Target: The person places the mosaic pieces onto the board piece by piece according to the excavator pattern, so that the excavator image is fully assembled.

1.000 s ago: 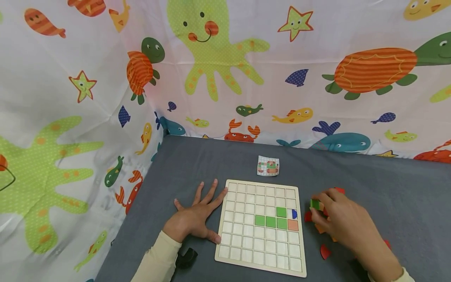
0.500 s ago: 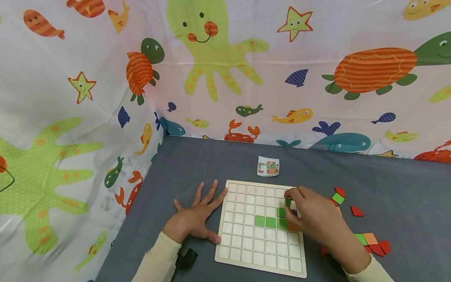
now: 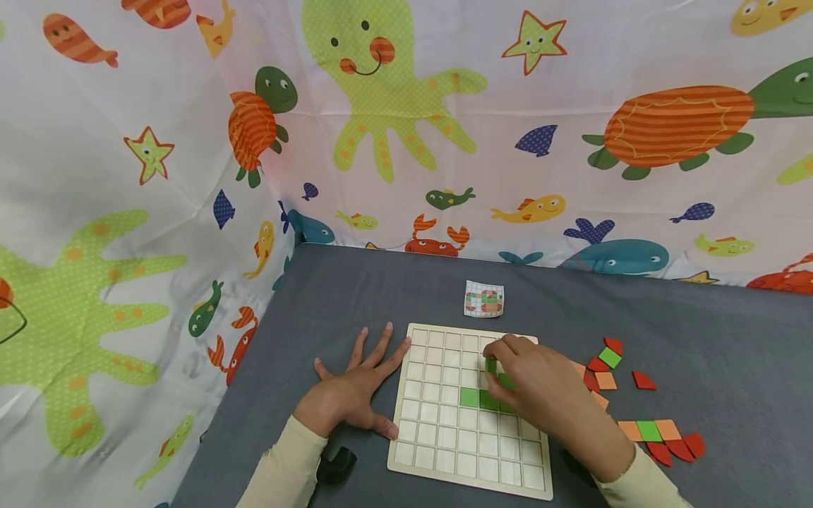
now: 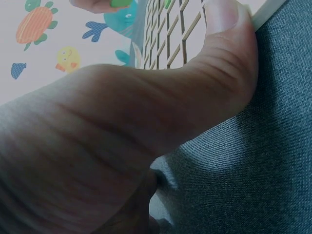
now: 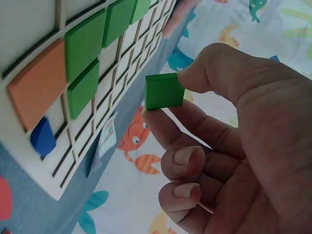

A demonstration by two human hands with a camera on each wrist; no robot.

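Observation:
My right hand (image 3: 540,384) pinches a green square tile (image 5: 164,91) between thumb and fingertips. In the head view it is over the right part of the wooden grid board (image 3: 438,437). Green tiles (image 3: 469,398) sit in some of the board's cells. The right wrist view also shows an orange square tile (image 5: 39,83) and a blue rounded piece (image 5: 44,136) in cells near the board's edge. My left hand (image 3: 352,395) lies with fingers spread on the cloth, its thumb and a fingertip touching the board's left edge.
Loose red, orange and green tiles (image 3: 648,430) lie right of the board, several more by its upper right. A small printed pattern card (image 3: 484,299) lies beyond the board. A black curved object (image 3: 336,466) is beside the left wrist. Sea-animal fabric (image 3: 394,212) hangs behind.
My right hand has moved left from the loose tiles to above the board, carrying a green tile. The left hand has stayed in place.

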